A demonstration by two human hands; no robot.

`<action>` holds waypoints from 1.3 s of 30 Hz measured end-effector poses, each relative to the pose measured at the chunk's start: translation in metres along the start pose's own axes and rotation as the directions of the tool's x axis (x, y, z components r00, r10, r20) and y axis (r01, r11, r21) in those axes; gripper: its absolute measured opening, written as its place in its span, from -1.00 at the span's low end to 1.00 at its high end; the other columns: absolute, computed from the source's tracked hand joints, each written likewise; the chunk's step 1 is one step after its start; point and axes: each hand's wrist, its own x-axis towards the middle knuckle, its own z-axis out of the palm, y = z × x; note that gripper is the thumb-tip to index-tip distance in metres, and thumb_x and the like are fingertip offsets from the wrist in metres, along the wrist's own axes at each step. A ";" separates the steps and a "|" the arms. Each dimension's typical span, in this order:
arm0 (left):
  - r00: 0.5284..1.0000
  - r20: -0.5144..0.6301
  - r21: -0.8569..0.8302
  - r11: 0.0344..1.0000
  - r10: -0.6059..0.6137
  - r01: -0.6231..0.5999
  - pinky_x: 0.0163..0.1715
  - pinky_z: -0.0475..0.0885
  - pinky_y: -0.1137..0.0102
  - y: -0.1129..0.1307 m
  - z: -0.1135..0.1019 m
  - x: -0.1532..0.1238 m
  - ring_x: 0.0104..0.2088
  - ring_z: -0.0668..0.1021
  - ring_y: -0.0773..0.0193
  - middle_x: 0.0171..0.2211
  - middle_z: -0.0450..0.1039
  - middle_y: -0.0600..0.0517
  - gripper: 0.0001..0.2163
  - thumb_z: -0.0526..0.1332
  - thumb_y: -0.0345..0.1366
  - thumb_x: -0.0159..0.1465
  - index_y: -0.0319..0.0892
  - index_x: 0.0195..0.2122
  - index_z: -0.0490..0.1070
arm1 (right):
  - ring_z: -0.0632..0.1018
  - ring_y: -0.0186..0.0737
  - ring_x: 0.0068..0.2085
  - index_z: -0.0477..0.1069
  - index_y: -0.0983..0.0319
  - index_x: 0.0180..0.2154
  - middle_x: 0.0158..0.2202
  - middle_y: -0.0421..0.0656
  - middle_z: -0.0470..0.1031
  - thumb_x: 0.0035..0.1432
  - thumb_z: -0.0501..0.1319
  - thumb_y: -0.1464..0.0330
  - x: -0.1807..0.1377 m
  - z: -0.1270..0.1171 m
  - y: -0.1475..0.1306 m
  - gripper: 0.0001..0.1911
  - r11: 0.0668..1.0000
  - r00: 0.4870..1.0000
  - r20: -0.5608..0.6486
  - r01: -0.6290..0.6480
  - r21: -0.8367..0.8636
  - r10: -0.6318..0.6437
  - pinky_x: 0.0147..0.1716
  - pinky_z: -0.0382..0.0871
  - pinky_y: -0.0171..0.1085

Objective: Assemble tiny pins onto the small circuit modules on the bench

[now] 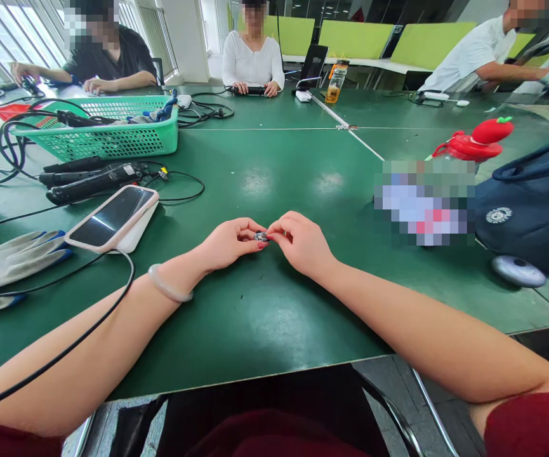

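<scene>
Both bare forearms rest on green tabletop (264,304); left hand (229,243) & right hand (303,244) fingertips pinched together on small dark metallic part (261,237) between them. Pink-cased phone (112,218) well left of grip.

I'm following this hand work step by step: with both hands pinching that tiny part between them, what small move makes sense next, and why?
Probably lift it slightly and turn it toward the camera. The left hand and right hand both pinch the small dark part at their fingertips, low over the green table, and the fingers hide most of it.
</scene>
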 end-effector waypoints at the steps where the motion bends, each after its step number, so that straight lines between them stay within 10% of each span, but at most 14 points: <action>1: 1.000 0.001 0.000 1.000 0.002 -0.002 -0.17 0.41 0.26 0.000 0.000 0.000 -0.24 0.56 0.21 -0.36 0.54 0.00 -0.68 0.36 -0.17 0.04 -0.20 -0.22 0.43 | 0.40 -0.33 -0.39 0.48 0.21 -0.38 -0.35 -0.19 0.41 0.20 0.18 0.44 0.000 0.000 0.000 -0.87 1.000 1.000 0.002 -0.003 -0.002 0.003 -0.36 0.26 -0.33; 29: 0.997 -0.081 0.034 0.999 -0.018 0.021 0.00 0.39 0.19 0.005 0.002 -0.002 -0.15 0.56 0.16 -0.12 0.57 -0.07 -0.58 0.27 -0.22 0.15 -0.22 0.04 0.45 | 0.37 -0.37 -0.44 0.50 0.21 -0.27 -0.34 -0.20 0.43 0.14 0.26 0.29 0.001 0.001 0.000 -0.86 0.995 0.998 0.052 -0.038 -0.091 0.043 -0.41 0.24 -0.35; 39: 0.990 -0.092 -0.391 0.919 -0.103 0.060 0.08 0.40 0.23 0.004 0.006 -0.002 -0.09 0.56 0.21 -0.09 0.57 -0.07 -0.52 0.39 -0.27 0.06 -0.23 0.03 0.46 | 0.44 -0.36 -0.41 0.48 0.21 -0.22 -0.28 -0.19 0.46 0.19 0.22 0.25 0.003 0.006 0.001 -0.81 0.975 0.999 0.015 0.041 -0.218 -0.038 -0.39 0.26 -0.36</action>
